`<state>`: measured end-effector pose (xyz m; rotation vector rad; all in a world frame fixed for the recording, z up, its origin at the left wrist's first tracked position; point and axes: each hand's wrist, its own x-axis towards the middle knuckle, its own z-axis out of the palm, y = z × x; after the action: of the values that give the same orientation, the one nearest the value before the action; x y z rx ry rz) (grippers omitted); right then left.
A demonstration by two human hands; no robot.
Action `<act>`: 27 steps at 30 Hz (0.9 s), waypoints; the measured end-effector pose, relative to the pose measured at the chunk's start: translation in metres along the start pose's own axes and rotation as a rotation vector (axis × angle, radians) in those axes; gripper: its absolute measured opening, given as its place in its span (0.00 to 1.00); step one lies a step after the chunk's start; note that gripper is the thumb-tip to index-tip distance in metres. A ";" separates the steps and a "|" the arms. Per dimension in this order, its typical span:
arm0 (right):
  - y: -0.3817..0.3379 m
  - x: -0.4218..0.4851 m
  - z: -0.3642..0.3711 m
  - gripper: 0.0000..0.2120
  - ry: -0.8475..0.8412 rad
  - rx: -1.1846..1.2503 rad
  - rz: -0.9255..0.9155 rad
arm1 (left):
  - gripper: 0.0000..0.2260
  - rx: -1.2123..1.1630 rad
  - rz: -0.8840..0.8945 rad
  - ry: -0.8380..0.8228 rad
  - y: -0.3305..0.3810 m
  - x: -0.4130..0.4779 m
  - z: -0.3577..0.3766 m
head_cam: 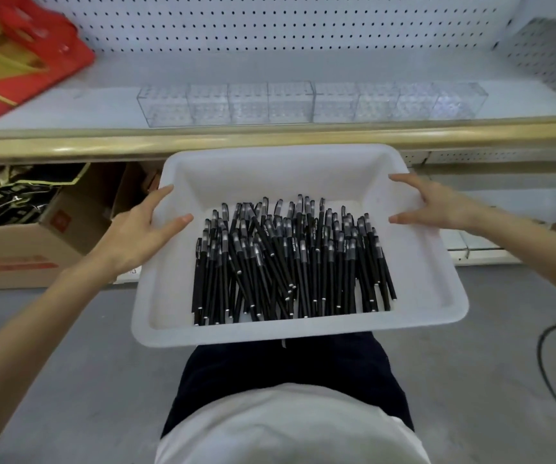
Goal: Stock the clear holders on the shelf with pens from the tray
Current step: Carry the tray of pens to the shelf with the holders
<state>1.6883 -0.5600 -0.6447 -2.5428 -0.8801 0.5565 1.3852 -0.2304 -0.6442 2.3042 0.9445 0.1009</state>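
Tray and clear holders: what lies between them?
Head view: only the shelf's tan front edge lies between tray and clear holders.

Clear holders: bare shelf to their left, up to a red bag; open air above them; pegboard behind; white tray just in front, lower down.
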 end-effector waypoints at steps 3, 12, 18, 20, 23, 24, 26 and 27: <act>-0.004 0.002 -0.012 0.37 0.082 -0.031 0.020 | 0.30 -0.001 0.020 0.023 0.002 0.001 0.000; -0.021 0.012 -0.002 0.40 -0.057 -0.028 0.055 | 0.30 -0.061 -0.002 0.073 -0.002 0.006 -0.004; -0.035 0.026 0.007 0.42 -0.072 0.024 0.063 | 0.29 -0.062 -0.006 0.100 -0.007 0.005 -0.009; -0.033 0.031 0.012 0.42 -0.084 0.014 0.100 | 0.29 -0.066 -0.002 0.135 -0.008 0.006 -0.010; -0.029 0.033 0.021 0.43 -0.097 -0.082 0.113 | 0.29 -0.019 -0.012 0.155 -0.011 0.006 -0.005; -0.029 0.033 0.023 0.42 -0.092 -0.087 0.121 | 0.29 0.023 -0.015 0.154 -0.011 0.007 -0.002; -0.029 0.034 0.026 0.42 -0.033 -0.087 0.133 | 0.30 0.118 -0.012 0.153 -0.011 0.010 0.005; -0.031 0.033 0.027 0.42 0.051 -0.149 0.113 | 0.31 0.145 -0.006 0.159 -0.012 0.013 0.006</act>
<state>1.6843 -0.5101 -0.6607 -2.7420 -0.7898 0.4728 1.3888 -0.2188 -0.6583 2.4554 1.0692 0.2222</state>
